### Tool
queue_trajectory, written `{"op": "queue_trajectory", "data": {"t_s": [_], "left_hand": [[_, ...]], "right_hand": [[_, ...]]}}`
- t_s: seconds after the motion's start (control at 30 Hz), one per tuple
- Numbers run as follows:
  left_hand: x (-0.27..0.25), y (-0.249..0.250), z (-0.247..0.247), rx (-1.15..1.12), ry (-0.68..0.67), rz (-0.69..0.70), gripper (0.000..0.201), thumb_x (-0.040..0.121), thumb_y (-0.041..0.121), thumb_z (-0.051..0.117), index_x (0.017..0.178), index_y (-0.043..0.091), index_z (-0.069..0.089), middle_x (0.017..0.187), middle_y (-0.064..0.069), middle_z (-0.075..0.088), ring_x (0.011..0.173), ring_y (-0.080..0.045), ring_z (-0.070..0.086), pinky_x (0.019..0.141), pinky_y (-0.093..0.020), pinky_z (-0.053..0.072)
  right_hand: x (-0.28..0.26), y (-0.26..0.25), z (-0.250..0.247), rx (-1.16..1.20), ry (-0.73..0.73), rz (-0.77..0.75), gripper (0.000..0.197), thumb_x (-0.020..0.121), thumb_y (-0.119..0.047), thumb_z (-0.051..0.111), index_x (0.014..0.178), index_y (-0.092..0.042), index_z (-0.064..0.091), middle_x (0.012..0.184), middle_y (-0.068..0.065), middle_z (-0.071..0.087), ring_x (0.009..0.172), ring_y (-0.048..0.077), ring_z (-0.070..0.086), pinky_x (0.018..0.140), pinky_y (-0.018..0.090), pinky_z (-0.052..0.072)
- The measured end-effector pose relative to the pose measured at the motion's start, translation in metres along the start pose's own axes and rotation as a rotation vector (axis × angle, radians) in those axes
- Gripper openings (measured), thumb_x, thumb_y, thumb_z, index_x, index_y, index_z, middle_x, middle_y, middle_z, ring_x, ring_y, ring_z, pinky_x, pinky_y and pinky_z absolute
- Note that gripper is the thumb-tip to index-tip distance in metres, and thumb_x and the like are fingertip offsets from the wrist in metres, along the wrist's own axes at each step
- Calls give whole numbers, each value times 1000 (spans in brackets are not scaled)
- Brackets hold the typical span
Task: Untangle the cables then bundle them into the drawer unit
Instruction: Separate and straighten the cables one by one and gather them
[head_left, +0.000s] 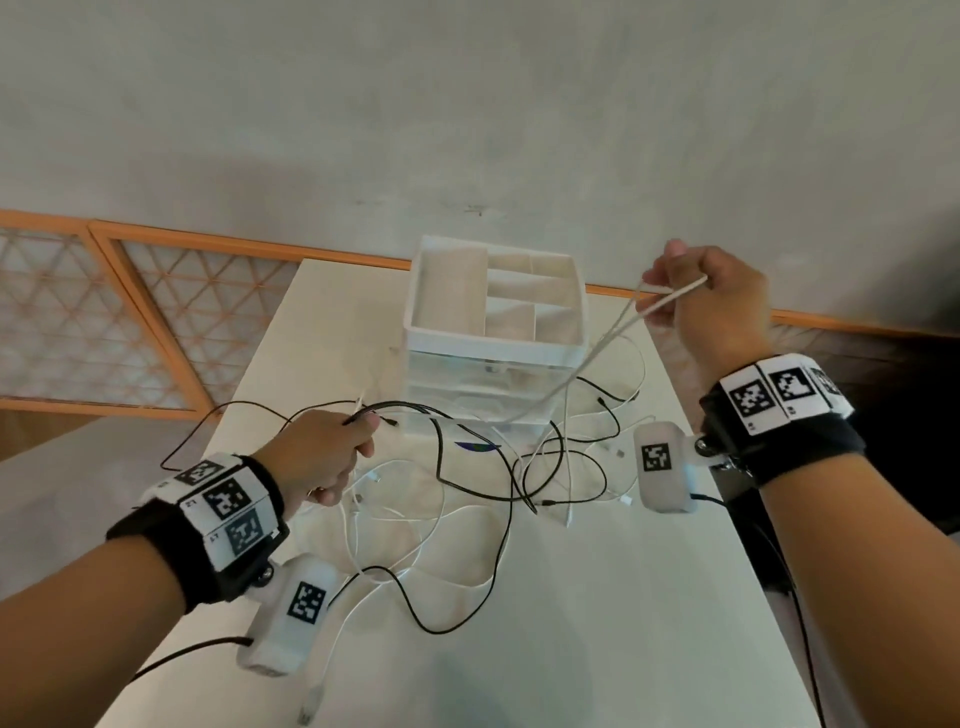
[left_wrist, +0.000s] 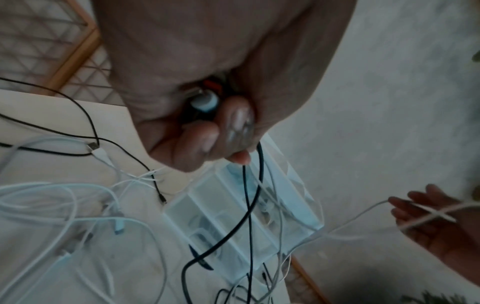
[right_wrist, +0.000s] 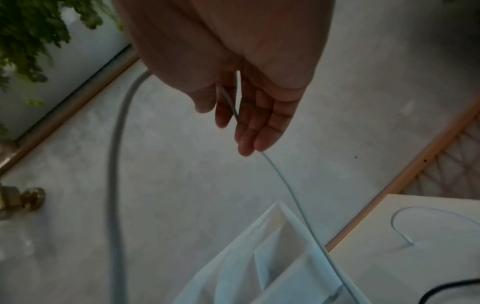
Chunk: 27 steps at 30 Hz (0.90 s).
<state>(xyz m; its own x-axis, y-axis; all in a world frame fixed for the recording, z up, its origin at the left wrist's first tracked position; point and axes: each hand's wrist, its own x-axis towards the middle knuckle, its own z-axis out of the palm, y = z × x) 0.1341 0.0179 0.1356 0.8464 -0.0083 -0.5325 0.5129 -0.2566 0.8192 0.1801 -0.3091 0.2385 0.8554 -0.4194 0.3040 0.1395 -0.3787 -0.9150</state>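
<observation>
A tangle of black and white cables (head_left: 467, 512) lies on the white table (head_left: 571, 649) in front of the white drawer unit (head_left: 493, 340), whose top tray has open compartments. My left hand (head_left: 332, 452) is low at the tangle's left, fist curled round black cables (head_left: 439, 457); the left wrist view shows the fist (left_wrist: 207, 123) with the black cables (left_wrist: 260, 162) hanging from it over the drawer unit (left_wrist: 233, 216). My right hand (head_left: 711, 301) is raised to the unit's right and pinches a white cable (head_left: 597, 348) pulled taut from the pile. The right wrist view shows the cable (right_wrist: 285, 185) between thumb and fingers (right_wrist: 259, 123).
A plain wall stands close behind the table, with an orange-framed lattice panel (head_left: 78, 322) to the left. The table's right edge drops off beside my right forearm. A green plant (right_wrist: 31, 30) and a brass fitting (right_wrist: 23, 199) appear in the right wrist view.
</observation>
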Motion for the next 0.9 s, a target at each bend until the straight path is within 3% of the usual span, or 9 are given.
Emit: {"op": "queue_trajectory", "data": {"t_s": [0.1,0.2,0.27,0.43,0.5,0.6,0.7,0.8,0.9], "left_hand": [[-1,8,-8,-87,70,-1,33,103,31,48,78,8,51,45,3,27,34,-12,23,37,-17,24],[-2,8,-15,-147,119,-46,32,103,31,49,79,9,51,46,4,28,35,-11,25,37,-18,26],[-3,4,-16,-152,107,-58,31,104,30,48,80,9,51,46,3,29,34,-11,28,36,-18,27],[-8,1,-19,-146,62,-1,28,104,27,48,85,6,55,48,3,34,38,-11,31,37,-20,29],[-11,4,-20,-136,50,43,27,103,26,50,87,5,57,49,4,30,40,-12,25,38,-20,25],[-16,16,-15,-108,9,139,27,99,29,57,86,5,58,50,6,27,43,-12,20,39,-21,21],[-23,29,-11,-85,-9,220,40,95,45,58,83,7,59,51,5,28,44,-13,22,41,-23,23],[-26,41,-1,-96,-73,279,50,99,51,45,85,6,59,54,3,28,46,-14,21,42,-24,23],[-32,57,24,-27,-175,390,45,103,43,42,83,7,59,53,5,31,48,-14,25,47,-26,26]], "right_hand": [[7,-1,2,-35,97,-103,14,93,-45,61,94,-32,65,79,-13,71,77,32,72,75,53,59],[17,-5,4,-104,99,-217,23,87,-59,59,106,-46,56,105,-13,70,85,28,69,81,48,58],[23,-4,5,-132,66,-257,31,89,-57,59,116,-43,54,120,-9,68,83,19,66,83,37,57],[27,17,3,-142,3,-259,32,94,-35,63,125,-30,54,146,-22,47,89,2,62,84,12,47],[29,30,1,-206,-15,-224,34,93,-27,64,126,-30,54,141,-17,55,86,1,63,86,16,50],[24,67,-4,-579,-201,24,55,88,-12,60,138,-29,45,117,7,69,99,26,66,86,33,50],[5,98,-9,-891,-525,274,72,85,-12,61,151,-24,33,133,12,60,112,31,61,91,38,51],[-24,81,1,-570,-614,188,73,84,-16,72,148,-31,39,85,5,71,75,16,65,72,31,53],[-65,37,29,-267,-812,75,70,81,-34,80,138,-47,43,54,-5,59,47,7,50,54,16,42]]}}
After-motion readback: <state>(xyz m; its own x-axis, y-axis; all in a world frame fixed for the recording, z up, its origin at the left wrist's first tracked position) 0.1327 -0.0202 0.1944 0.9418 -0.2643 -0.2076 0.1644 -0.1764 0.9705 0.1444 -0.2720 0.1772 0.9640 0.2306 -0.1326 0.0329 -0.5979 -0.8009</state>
